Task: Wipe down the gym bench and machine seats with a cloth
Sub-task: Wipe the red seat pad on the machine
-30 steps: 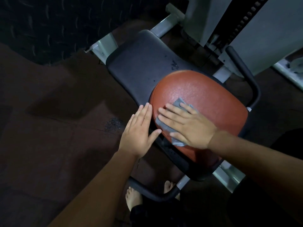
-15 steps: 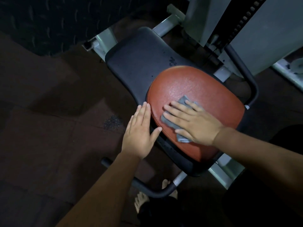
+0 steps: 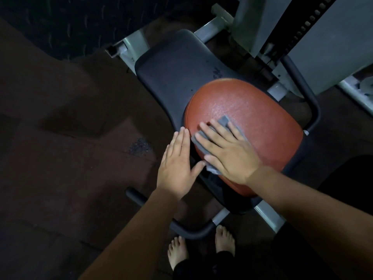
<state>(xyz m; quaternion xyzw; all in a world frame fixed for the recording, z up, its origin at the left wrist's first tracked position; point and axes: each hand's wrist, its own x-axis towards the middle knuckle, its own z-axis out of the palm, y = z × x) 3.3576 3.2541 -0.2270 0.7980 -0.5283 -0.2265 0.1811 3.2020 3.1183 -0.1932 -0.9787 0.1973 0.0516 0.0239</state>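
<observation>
Grey cloth (image 3: 224, 120), pressed under the flat right hand (image 3: 230, 152), is drawn back to the left edge of the red seat (image 3: 252, 110); wiping is judged unfinished. The left hand (image 3: 177, 164) is laid flat, empty.

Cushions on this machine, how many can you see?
2. The orange cushion lies nearest, under the right hand and cloth; the black cushion sits just beyond it. Others may be out of view.

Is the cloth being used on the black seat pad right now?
No, the right hand presses the grey cloth flat on the reddish-brown pad, not the black pad.
</observation>
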